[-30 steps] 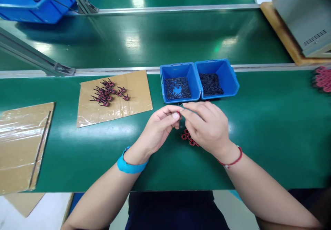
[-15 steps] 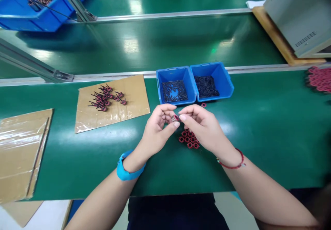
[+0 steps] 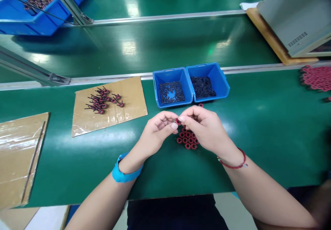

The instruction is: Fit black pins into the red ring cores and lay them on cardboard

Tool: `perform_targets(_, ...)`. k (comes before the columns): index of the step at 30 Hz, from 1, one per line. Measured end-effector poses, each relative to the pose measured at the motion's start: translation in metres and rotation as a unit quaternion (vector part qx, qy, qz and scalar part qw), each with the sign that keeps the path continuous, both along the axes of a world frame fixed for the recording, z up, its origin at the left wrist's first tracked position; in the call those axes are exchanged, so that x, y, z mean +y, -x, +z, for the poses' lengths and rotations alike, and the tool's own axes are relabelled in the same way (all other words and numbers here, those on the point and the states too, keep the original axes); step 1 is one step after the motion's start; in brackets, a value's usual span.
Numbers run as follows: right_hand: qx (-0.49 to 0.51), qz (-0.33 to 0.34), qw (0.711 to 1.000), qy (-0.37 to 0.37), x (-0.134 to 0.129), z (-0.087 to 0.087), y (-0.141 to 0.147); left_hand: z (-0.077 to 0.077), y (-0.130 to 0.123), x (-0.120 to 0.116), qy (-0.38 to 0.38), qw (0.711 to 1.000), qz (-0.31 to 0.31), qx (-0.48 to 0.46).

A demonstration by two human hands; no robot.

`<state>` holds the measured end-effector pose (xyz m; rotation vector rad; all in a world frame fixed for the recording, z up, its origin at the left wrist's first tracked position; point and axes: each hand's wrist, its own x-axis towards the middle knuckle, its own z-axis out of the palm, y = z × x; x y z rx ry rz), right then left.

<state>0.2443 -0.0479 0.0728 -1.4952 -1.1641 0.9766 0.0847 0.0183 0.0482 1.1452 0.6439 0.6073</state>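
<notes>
The left hand (image 3: pixel 157 131) is pinching a small red-and-black ring (image 3: pixel 178 121) between its thumb and fingers, which are nearly closed on it, above the green desk (image 3: pixel 165 175). The right hand (image 3: pixel 204 128) is meeting it there, its thumb and forefinger closing together at the ring's edge; whether they are gripping a wire or the ring itself is too small to tell. A cluster of similar rings (image 3: pixel 188 138) is lying on the desk just beside the right hand, partly under it, and one single ring (image 3: pixel 201 105) is resting near the bins. Beyond the hands, a left blue bin (image 3: pixel 172 88) and a right blue bin (image 3: pixel 207 82) are standing side by side, both holding short dark tubes. Toward the left, a cardboard sheet (image 3: pixel 131 100) is carrying a pile of rings with dark prongs (image 3: pixel 100 100). At the far right, more red pieces (image 3: pixel 317 78) are lying on the desk.
</notes>
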Motion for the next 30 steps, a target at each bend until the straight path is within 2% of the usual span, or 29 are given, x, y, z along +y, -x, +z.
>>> perform_targets(5, -0.145, 0.004, 0.987, -0.066, -0.003, 0.0, -0.002, 0.002, 0.001, 0.0, 0.008, 1.0, -0.024, 0.0)
perform_targets(7, -0.171, -0.004, 0.981, -0.095, -0.004, 0.0, -0.001, 0.001, 0.001, 0.0, 0.014, 1.0, -0.025, -0.012)
perform_targets(14, -0.079, -0.07, 0.989, -0.107, -0.006, 0.001, -0.001, -0.008, 0.0, 0.001, 0.004, 0.999, 0.039, -0.023)
perform_targets(19, -0.078, -0.023, 0.995, -0.057, -0.005, -0.003, 0.004, -0.008, -0.001, 0.001, -0.005, 0.998, 0.046, -0.043)
perform_targets(21, -0.088, -0.012, 0.994, -0.058, -0.004, -0.005, 0.005, -0.006, -0.002, 0.001, -0.007, 0.998, 0.042, -0.036)
perform_targets(27, -0.194, 0.0, 0.969, -0.152, -0.005, 0.0, 0.001, -0.004, -0.002, 0.001, -0.018, 0.998, 0.057, -0.004)
perform_targets(30, -0.193, -0.035, 0.966, -0.168, -0.005, 0.001, -0.004, -0.006, -0.001, 0.002, 0.0, 0.997, 0.08, 0.001)
